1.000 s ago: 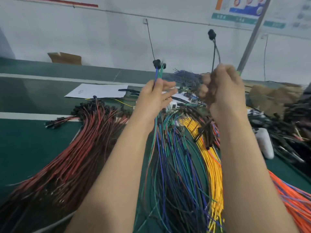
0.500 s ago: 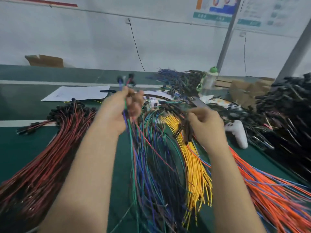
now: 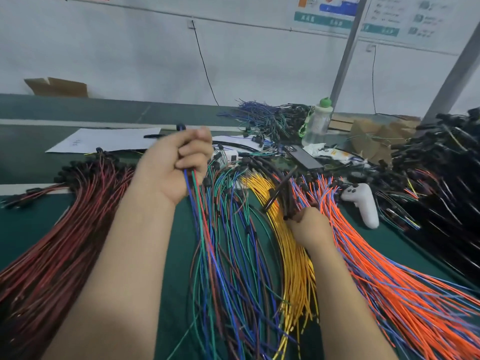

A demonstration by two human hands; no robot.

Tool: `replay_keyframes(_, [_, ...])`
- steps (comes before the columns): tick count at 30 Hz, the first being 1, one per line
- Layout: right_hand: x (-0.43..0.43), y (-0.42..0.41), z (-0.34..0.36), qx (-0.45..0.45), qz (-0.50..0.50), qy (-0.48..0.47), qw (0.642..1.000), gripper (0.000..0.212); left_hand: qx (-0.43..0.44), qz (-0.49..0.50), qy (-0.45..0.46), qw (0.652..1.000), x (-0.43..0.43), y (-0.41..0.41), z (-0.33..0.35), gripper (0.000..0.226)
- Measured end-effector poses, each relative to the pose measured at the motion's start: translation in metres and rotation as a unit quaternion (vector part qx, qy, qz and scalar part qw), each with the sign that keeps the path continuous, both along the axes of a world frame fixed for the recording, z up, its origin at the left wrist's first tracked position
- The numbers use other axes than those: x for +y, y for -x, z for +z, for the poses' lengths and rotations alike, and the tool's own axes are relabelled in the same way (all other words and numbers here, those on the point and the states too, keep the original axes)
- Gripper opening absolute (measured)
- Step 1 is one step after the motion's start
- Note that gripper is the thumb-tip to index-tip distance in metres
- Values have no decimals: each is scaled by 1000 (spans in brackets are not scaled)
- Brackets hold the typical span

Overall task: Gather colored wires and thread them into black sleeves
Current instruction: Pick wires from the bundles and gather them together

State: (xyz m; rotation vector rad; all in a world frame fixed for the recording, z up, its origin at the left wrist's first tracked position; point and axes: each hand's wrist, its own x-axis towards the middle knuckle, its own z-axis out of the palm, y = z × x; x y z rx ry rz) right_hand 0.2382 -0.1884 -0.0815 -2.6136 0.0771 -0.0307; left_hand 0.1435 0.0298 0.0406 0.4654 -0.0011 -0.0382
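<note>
Your left hand clenches a few colored wires; your right hand pinches black sleeves. Tugging orange wires could snag the pile and drop sleeves

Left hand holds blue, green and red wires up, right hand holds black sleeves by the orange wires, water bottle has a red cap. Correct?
No: the head view shows the water bottle has a green cap, not red. The rest holds: left hand holds blue, green and red wires up, right hand holds black sleeves by the orange wires.
</note>
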Motion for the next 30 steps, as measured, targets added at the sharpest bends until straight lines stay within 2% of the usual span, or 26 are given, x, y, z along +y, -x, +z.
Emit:
replay_keyframes(2, [-5,-1,3,-38,-36,-2,999,20,43,11,-64,997,2,-8,-21,18])
replay_keyframes(5, [5,2,7,-83,-16,-17,996,22,94,20,-82,992,6,-16,-47,26])
replay_keyframes(8, [25,5,3,-28,61,54,996,22,118,20,-86,989,6,-21,-59,27])
replay_keyframes(11, [38,2,-2,-6,60,111,992,28,141,39,-118,982,0,-26,-65,26])
replay_keyframes(16, [49,-4,-9,-29,18,112,993,41,185,47,-159,969,-15,-26,-79,28])
replay_keyframes(22, [49,-8,-12,-41,1,118,992,34,210,54,-179,960,-15,-22,-92,29])
replay_keyframes(25, [44,-10,-7,-31,-8,75,997,36,219,65,-208,951,-11,-21,-97,28])
replay_keyframes(28, [34,-12,9,-33,-10,-7,999,27,223,76,-230,944,-10,-22,-99,25])
replay_keyframes(30, [33,-8,23,-54,24,-78,995,20,218,86,-244,941,-15,-23,-99,20])
